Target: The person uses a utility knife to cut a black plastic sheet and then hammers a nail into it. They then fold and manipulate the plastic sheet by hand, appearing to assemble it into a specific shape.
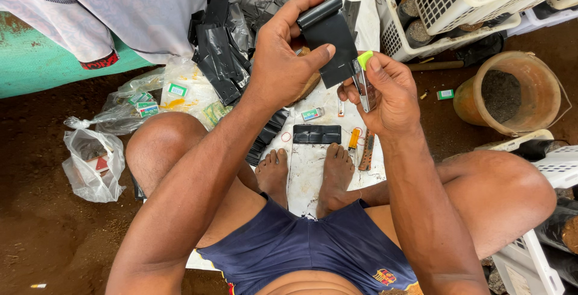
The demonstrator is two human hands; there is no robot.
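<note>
Black plastic bag (332,45): held above the white sheet (313,162), between the two hands, with its top edge rolled over. Left hand (283,60): grip pressed together on the bag, fingers over the rolled top, thumb on its face. Right hand (388,93): grip pinching a stapler (363,78), metal with a yellow-green end, its tip at the bag's lower right corner. Whether the stapler's mouth bites the plastic cannot be made out; the fingers cover that point.

On the sheet below, just ahead of the person's two bare feet (307,174): one flat folded black bag (316,133), one small green-and-white box (312,114), one orange stick-shaped item (354,138) and one brown one (366,150), their kind hard to tell. One small red ring (286,136) lies near the left foot.

Pile of black bags (232,42): behind the left hand, overlapping, too tangled to count; the wrist hides its right part.

Left of the sheet: clear plastic wrapping (138,105) with about three small green boxes visible, and one clear bag (93,165) on the dirt floor (42,229), contents unclear.

Upper right: white lattice crates (457,12), cut off by the frame, holding filled black bags; count uncertain. One round brown bucket (512,90) holds dark soil. More white crates (542,259) at lower right, partly hidden by the knee.
</note>
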